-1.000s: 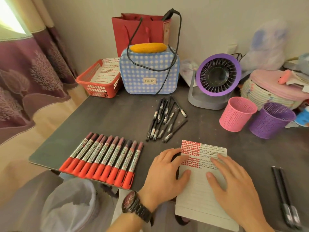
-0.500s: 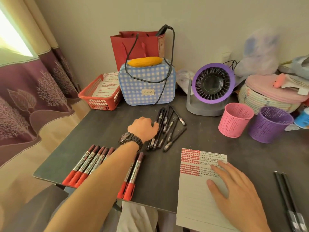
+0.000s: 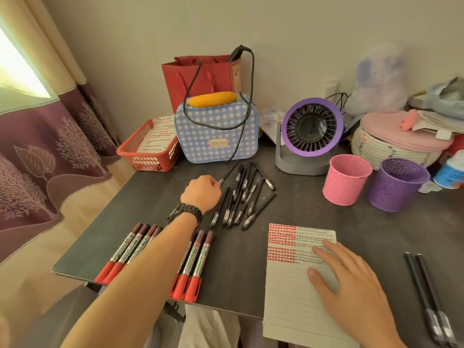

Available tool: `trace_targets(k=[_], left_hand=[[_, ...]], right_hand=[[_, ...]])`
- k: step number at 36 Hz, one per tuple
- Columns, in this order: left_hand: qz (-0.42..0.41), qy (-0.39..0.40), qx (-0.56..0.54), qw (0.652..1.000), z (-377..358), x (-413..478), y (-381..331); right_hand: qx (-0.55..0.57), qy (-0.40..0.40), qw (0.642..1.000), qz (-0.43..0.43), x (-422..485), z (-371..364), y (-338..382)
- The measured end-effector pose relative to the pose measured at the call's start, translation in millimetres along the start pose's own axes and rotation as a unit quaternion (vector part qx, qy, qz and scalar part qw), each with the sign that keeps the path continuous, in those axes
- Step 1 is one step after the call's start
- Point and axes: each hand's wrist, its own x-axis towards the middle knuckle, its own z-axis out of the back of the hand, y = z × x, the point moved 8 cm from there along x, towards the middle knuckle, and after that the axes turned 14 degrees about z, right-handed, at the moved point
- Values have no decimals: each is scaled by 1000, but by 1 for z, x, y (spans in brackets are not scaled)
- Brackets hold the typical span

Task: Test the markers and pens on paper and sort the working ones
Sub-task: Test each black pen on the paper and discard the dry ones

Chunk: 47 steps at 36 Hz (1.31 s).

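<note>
— Black pen (image 3: 231,170): where is it, and what has hold of it?

— At the left edge of the pen pile (image 3: 246,197), about mid-bench. My left grip (image 3: 200,194) is curled closed round its near end. The rest of the barrel slants away towards the checked bag (image 3: 216,131).

— How will it handle?

— Light, thin and stiff, I judge, with a smooth barrel that could slip or roll in a loose pinch. Held by the end like this it will wag. I would take it nearer the middle to carry it, and close to the tip to write. Which end bears the cap I cannot tell.

— And your other side?

— My right grip (image 3: 356,285) lies open and flat on the lined paper (image 3: 286,302), fingers straight, holding nothing, only pinning the sheet. The paper overhangs the near edge.

— The surface, the room?

— From the left: a patterned curtain (image 3: 50,151), then red markers (image 3: 200,259) in a row under my forearm. The bench (image 3: 251,272) is dark, hard and flat, so a dropped pen would roll. Further right stand a pink cup (image 3: 344,187) and a purple cup (image 3: 394,192), with two more pens (image 3: 438,325) at the far right.
</note>
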Motion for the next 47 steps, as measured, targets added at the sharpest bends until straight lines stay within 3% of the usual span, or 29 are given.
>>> trace_targets(k=[9, 12, 16, 20, 24, 29, 43, 47], left_hand=[[-95, 74, -232, 965, 6, -57, -2], [-123, 114, -307, 937, 2, -95, -3], [-164, 169, -330, 914, -12, -147, -6], [-224, 197, -298, 907, -23, -190, -10], [-274, 164, -233, 919, -28, -213, -9], [-360, 107, -124, 918, -31, -243, -12], [-349, 121, -88, 925, -51, -258, -11], [-316, 140, -134, 929, -54, -257, -10]], right_hand=[[24, -64, 998, 1, -1, 5, -2], [82, -123, 989, 0, -4, 16, -3], [161, -191, 968, -33, -14, 36, -3], [329, -204, 920, -64, -25, 41, 5], [473, -161, 864, -69, -31, 34, 21], [544, -140, 820, -109, -34, 19, 31], [529, -122, 838, -52, -39, 20, 60], [527, -125, 840, -39, -37, 25, 61]])
